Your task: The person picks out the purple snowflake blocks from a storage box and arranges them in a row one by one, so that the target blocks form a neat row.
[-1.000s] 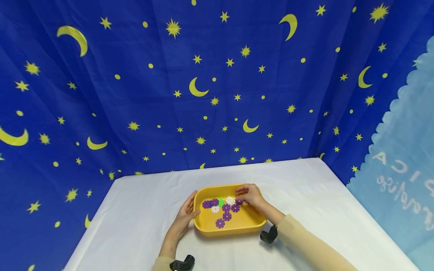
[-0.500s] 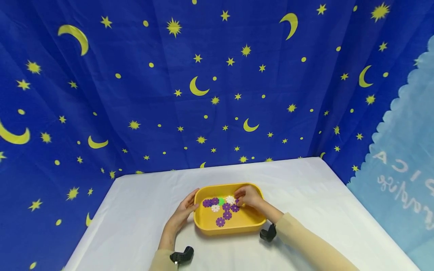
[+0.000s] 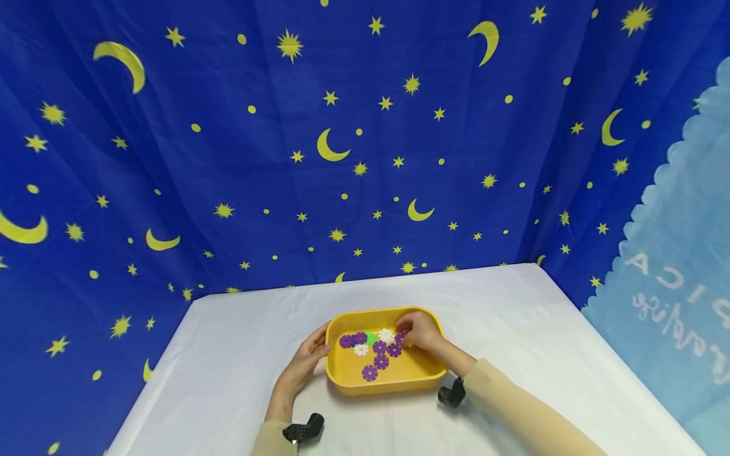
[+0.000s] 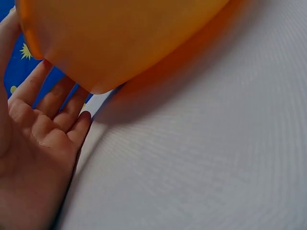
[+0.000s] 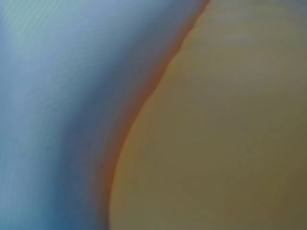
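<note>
A yellow plastic tray point(image 3: 365, 387) stands on the white-covered table. My left hand point(image 3: 305, 360) holds its left end, thumb at the rim and fingers along the outside; the left wrist view shows those fingers point(image 4: 62, 103) against the wall. My right hand point(image 3: 421, 330) reaches inside at the back right, fingers bent down around a purple snowflake disc point(image 3: 401, 339), partly hidden by them. More purple discs point(image 3: 381, 361) lie nearby in a bent row. Left of these are white discs point(image 3: 361, 349), a green one point(image 3: 371, 339) and a purple-and-blue cluster point(image 3: 348, 342).
White cloth point(image 3: 239, 354) covers the table around the tray. A blue curtain point(image 3: 274, 183) with yellow moons and stars hangs behind and at the sides. At the right hangs a light-blue cloth point(image 3: 678, 272) with lettering. Black wrist devices point(image 3: 452, 394) sit on both arms.
My right hand has dipped lower into the tray, its fingers bending down over the purple discs at the right. My left hand stays at the left end, its thumb shifted slightly up the rim.
</note>
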`<state>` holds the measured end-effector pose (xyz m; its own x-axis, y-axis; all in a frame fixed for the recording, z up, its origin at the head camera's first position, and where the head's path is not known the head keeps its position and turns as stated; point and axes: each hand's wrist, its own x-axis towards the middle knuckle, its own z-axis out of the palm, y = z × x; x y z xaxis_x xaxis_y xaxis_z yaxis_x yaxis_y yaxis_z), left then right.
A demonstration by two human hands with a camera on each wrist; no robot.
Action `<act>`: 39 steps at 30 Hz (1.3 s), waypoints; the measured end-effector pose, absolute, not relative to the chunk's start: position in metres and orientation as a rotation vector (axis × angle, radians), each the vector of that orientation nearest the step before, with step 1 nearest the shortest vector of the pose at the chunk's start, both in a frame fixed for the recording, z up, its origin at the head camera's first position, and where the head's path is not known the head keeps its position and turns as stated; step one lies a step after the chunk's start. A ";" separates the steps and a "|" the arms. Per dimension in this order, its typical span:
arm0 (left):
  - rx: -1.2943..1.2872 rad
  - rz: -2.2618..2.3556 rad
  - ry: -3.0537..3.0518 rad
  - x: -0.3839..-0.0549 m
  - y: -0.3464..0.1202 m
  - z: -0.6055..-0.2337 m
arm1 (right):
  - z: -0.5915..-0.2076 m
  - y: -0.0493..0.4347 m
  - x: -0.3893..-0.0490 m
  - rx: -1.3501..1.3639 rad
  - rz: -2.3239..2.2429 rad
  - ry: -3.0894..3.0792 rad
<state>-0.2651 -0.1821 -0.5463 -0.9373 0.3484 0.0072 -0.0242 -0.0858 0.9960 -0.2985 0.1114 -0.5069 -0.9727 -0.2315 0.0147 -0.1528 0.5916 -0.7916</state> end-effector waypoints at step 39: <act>0.280 2.110 1.984 -0.263 -0.178 -0.548 | -0.509 0.112 -0.296 -0.569 -1.214 2.719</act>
